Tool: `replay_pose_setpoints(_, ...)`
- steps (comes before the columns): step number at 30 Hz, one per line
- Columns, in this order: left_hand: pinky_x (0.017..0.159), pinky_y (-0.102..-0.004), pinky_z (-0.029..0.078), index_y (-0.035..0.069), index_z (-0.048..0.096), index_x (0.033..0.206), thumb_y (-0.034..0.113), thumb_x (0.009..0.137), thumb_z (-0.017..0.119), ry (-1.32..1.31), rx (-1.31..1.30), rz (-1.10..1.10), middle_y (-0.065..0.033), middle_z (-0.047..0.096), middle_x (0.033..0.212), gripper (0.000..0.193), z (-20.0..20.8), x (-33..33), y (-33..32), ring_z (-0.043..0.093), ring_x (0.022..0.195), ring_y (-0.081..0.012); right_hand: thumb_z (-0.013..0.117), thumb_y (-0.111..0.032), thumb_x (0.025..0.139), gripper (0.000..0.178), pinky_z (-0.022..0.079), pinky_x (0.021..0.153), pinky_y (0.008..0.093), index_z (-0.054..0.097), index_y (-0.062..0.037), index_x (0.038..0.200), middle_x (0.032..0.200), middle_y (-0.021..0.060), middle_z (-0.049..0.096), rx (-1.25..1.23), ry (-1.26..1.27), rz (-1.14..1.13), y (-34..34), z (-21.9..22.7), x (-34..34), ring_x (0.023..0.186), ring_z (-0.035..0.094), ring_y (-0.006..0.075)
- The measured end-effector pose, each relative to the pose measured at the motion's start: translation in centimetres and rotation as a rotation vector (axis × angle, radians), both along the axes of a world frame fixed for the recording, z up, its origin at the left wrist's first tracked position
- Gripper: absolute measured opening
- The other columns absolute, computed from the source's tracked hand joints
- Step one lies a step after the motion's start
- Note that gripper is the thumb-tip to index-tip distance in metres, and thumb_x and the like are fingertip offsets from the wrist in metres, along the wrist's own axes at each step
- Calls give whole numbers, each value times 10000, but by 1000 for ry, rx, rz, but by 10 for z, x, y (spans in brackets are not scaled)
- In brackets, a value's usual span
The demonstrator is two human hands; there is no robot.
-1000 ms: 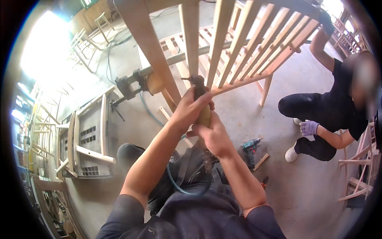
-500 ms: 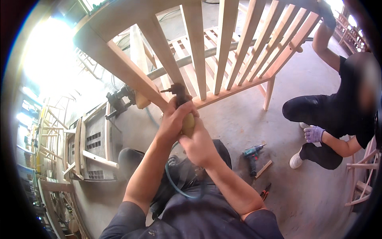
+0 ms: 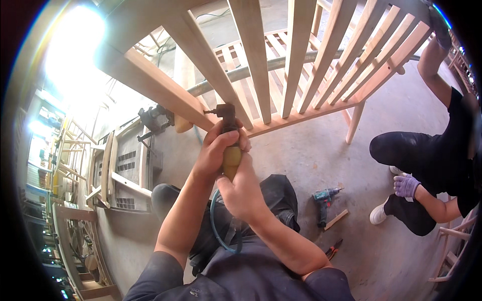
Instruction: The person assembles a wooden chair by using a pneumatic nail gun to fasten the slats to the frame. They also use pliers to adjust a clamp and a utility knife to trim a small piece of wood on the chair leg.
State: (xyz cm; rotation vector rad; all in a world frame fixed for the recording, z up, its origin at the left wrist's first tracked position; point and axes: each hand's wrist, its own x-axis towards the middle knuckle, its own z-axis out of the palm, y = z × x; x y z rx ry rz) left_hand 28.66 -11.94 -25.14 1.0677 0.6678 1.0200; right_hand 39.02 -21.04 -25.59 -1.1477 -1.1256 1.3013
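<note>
Both my hands are wrapped round a right-angle air driver [image 3: 232, 159] with a dark head and a yellow-green body. My left hand [image 3: 215, 150] grips it near the head, while my right hand [image 3: 242, 193] holds its lower body. The tool's bit points left, close to the side post of a slatted wooden bench [image 3: 296, 116]; I cannot tell whether its tip touches the wood. From the tool a blue-green air hose [image 3: 213, 220] loops down over my lap. A metal pipe clamp [image 3: 156, 119] sits against the bench's left side.
At right a person in black [image 3: 427, 155] crouches, one raised hand on the bench, the other in a purple glove [image 3: 406, 185]. On the floor lie a cordless drill [image 3: 323, 200], a wood strip [image 3: 336, 219] and orange-handled pliers [image 3: 334, 248]. Wooden frames [image 3: 118, 173] stand at left.
The view has shifted, so the bench, clamp and floor tools appear farther right. The driver is more upright, and both hands still hold it near the bench's side post.
</note>
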Motion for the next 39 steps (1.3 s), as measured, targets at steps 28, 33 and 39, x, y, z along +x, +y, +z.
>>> replay_pose_setpoints(28,845,-355,493,14,536,1172,131,926,579,-183,4,104,-102,598,859,275,-11,7,0,590,873,-223,668,-114,850,578,506,960,539,377,88,1308,1185,374,602,-33,-275,103,15,15,14,1127,611,548)
replay_pose_setpoints(33,847,-356,497,19,544,1138,135,922,591,-201,-32,97,-98,593,850,250,-8,9,1,592,862,-225,683,-146,846,653,518,956,532,346,77,1359,1186,388,618,-120,-438,173,19,26,21,1129,619,542)
replay_pose_setpoints(39,853,-363,503,20,550,1117,137,923,595,-209,-28,102,-86,585,819,231,-10,6,3,597,841,-226,717,-168,849,666,544,900,557,343,55,1354,1089,359,667,-153,-437,173,14,24,19,1018,658,546)
